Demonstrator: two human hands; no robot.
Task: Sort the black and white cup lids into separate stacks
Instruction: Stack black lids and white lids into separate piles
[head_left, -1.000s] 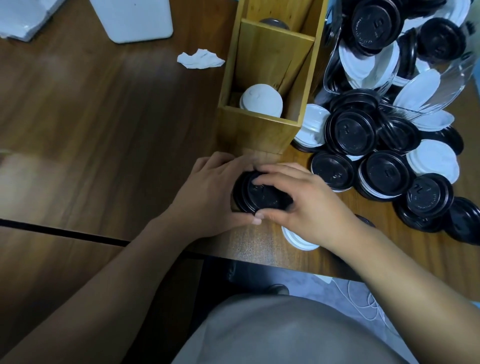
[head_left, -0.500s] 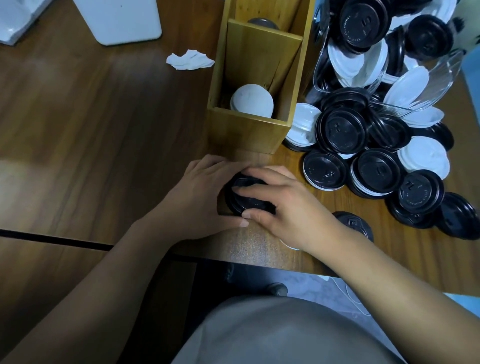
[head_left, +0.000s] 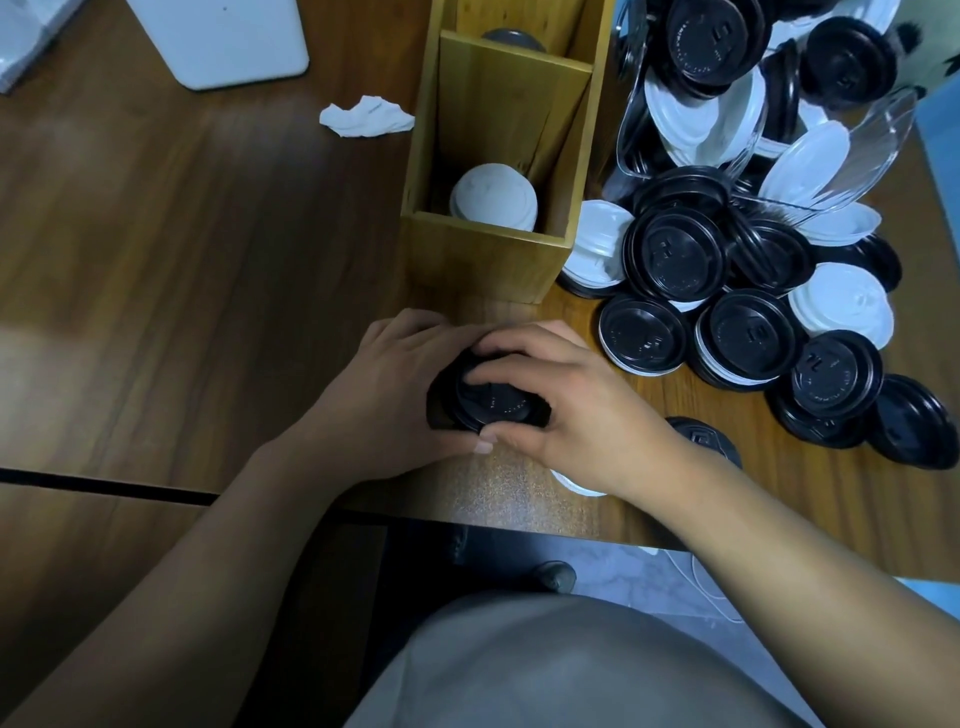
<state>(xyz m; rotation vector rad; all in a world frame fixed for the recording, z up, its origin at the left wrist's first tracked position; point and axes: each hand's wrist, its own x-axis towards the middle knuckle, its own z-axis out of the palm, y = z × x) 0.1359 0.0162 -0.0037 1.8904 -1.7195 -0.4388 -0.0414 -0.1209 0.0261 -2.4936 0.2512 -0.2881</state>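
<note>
A small stack of round black plastic cup lids (head_left: 488, 402) sits on the brown wooden table (head_left: 182, 270), close to its near edge. How many lids are in the stack I cannot tell, because fingers hide most of it. The left hand (head_left: 387, 395) wraps around the stack's left side, and the right hand (head_left: 566, 410) wraps around its right side and top. Both hands are closed on the same stack.

Just behind the hands stands a tall yellow wooden box (head_left: 493, 208) with two slots. One round white plastic lid (head_left: 493, 197) shows on top in the near slot. A dark lid top (head_left: 511, 39) peeks out of the far slot.

To the right lies a big mixed pile of black and white lids (head_left: 748, 291). Around ten black ones and around five white ones can be seen in it, some under a clear plastic wrap (head_left: 841, 171).

One black lid (head_left: 706, 439) and one white lid (head_left: 576, 483) lie partly under the right wrist.

One crumpled white paper (head_left: 366, 117) lies left of the box. One white box-shaped thing (head_left: 223, 41) stands at the far side of the table.
</note>
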